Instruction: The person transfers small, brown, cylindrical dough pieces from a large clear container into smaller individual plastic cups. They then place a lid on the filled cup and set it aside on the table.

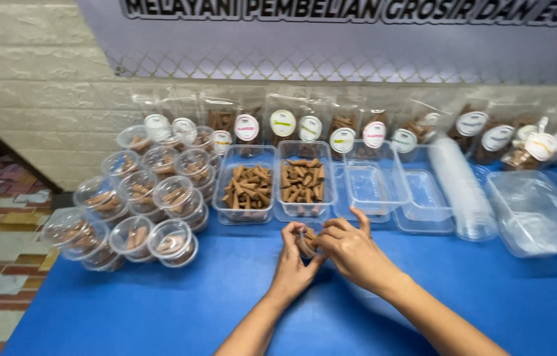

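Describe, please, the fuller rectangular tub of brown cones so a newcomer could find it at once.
Start at the blue table and look just beyond the hands. Two clear rectangular tubs of brown cones sit side by side; take the right tub, beside the empty clear trays. Its cones stand upright, packed.

Your forearms come in from the lower edge and meet in the middle. Your left hand [293, 258] is cupped, fingers [290, 232] curled inward; your right hand [351, 249] pinches against it, index finger lifted.
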